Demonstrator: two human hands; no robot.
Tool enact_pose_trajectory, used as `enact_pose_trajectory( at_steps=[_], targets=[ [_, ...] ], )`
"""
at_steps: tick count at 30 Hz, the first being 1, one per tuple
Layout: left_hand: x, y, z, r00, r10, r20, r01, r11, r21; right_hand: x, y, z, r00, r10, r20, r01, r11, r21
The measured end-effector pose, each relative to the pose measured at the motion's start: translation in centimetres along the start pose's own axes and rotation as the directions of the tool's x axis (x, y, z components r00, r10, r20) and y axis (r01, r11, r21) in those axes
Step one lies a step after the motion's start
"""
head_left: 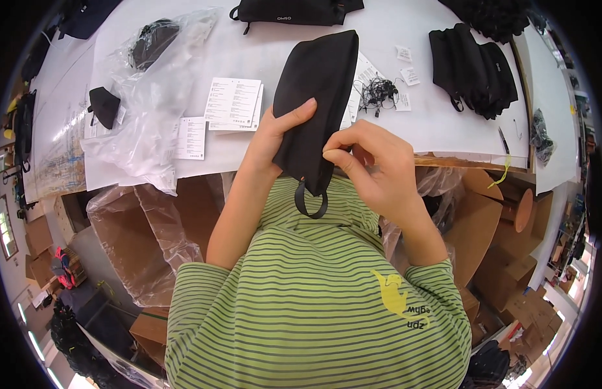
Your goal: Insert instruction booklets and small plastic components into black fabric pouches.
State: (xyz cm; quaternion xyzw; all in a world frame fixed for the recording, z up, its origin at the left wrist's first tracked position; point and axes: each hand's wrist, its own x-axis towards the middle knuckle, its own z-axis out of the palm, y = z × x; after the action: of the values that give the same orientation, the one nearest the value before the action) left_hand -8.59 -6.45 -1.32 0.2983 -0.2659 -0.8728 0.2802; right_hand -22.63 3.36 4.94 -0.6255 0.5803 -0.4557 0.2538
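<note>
A flat black fabric pouch (317, 84) is held up in front of my body, tilted, with a strap loop (312, 204) hanging from its lower end. My left hand (275, 133) grips it along the left edge, thumb lying across the front and the other fingers hidden behind. At the pouch's right edge, my right hand (375, 159) is closed in a pinch, thumb against forefinger. Whatever lies between those fingertips is too small to make out. Beyond the pouch are a tangle of thin black cords (378, 94) and white printed cards (233, 104).
On the white table (301, 58) lie a pile of black pouches (474, 71) at right, another black pouch (288, 11) at the far side, clear plastic bags (135, 117) at left and a small black piece (104, 107). Cardboard boxes (129, 240) stand below the table's near edge.
</note>
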Motion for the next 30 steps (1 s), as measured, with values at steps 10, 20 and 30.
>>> enact_pose_trajectory(
  at_steps=[10, 20, 30],
  targets=[
    [-1.5, -0.4, -0.3, 0.986, -0.097, 0.135, 0.049, 0.946, 0.321, 2.8, 2.9, -4.1, 0.890, -0.055, -0.452, -0.045, 0.977, -0.208],
    [-1.3, -0.3, -0.1, 0.996, -0.090, 0.015, 0.089, 0.996, 0.031, 2.1, 3.1, -3.0, 0.923, 0.048, -0.382, -0.075, 0.996, -0.056],
    [-1.2, 0.4, 0.2, 0.996, -0.085, -0.030, 0.085, 0.996, 0.002, 1.0, 2.2, -3.3, 0.961, 0.090, -0.262, -0.150, 0.964, -0.219]
  ],
)
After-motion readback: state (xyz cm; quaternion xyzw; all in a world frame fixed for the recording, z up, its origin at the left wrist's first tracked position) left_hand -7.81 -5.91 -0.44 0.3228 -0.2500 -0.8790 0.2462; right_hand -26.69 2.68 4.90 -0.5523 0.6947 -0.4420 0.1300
